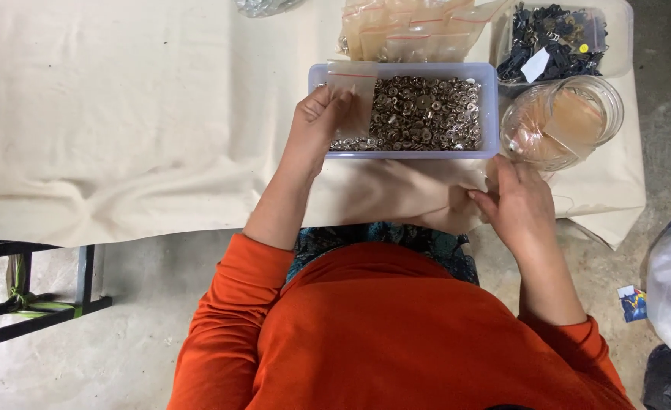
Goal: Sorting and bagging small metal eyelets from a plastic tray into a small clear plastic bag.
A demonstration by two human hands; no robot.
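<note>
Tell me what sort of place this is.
Likely a small packing or sorting workstation: a cloth-covered table, a tray of small metal rings, a pile of small zip bags, and one such bag in the left hand.

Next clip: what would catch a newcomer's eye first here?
The pale blue plastic tray heaped with small silvery metal rings, at the table's centre. The left hand holds a small clear zip bag over it; the right hand rests at the cloth-covered table edge, below a clear glass jar.

tray (320, 76) – translucent plastic | snaps (426, 114) – shiny metal | table cover (123, 114) – matt cream cloth | jar (563, 121) clear, glossy | floor (138, 342) rough concrete
</note>
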